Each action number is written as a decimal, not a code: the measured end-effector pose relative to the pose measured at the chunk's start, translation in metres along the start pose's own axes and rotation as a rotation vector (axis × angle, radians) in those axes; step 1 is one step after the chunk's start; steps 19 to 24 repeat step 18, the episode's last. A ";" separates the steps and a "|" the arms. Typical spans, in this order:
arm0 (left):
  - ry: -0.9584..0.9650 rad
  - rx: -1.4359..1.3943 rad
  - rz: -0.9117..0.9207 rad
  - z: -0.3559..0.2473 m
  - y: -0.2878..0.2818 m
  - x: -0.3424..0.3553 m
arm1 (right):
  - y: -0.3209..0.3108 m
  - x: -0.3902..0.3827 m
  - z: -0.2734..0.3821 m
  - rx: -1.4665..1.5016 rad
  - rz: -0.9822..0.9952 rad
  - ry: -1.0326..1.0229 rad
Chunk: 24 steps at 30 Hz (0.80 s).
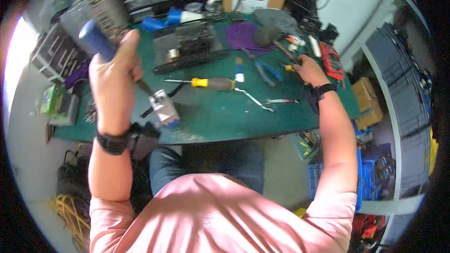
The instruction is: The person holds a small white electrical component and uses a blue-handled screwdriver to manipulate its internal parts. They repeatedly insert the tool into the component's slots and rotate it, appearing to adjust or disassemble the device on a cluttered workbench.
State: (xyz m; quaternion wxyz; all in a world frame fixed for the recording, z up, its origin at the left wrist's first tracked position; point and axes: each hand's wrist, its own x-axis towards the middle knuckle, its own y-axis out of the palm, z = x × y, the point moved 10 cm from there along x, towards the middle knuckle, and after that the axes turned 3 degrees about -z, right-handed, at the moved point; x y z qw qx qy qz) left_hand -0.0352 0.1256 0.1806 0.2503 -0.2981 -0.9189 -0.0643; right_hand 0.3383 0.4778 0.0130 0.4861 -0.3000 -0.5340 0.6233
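Observation:
My left hand [116, 72] is wrapped round a large blue-handled tool [96, 40], its handle end raised. A dark shaft runs from below the fist toward a small metal box [164, 108] with a blue end; whether they touch is unclear. My right hand [310, 70] is at the right of the bench, its fingers curled around a yellow-and-black-handled tool [289, 68], mostly hidden. A yellow-and-grey screwdriver [213, 83], a bent silver wrench [253, 100], a small wrench [282, 100] and blue-handled pliers [268, 72] lie between my hands.
On the green bench [211, 124], a grey tray [187, 47] with a black device and a purple cloth [246, 36] lie farther back. A red multimeter [331, 61] sits at right. Drawer organizers [58, 54] stand left; blue bins [389, 51] fill the right shelf.

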 end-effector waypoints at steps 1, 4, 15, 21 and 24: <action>-0.056 -0.063 -0.010 0.006 -0.002 0.002 | 0.003 0.002 0.003 0.004 -0.023 -0.008; -0.058 -0.176 0.016 0.009 -0.003 0.003 | -0.002 0.013 0.011 -0.195 -0.184 0.044; -0.084 -0.072 0.064 0.006 0.005 -0.001 | -0.148 -0.043 0.089 0.221 -0.593 -0.185; -0.060 -0.045 0.014 0.002 0.002 -0.002 | -0.187 -0.050 0.113 0.563 -0.414 -0.130; -0.060 -0.045 0.014 0.002 0.002 -0.002 | -0.187 -0.050 0.113 0.563 -0.414 -0.130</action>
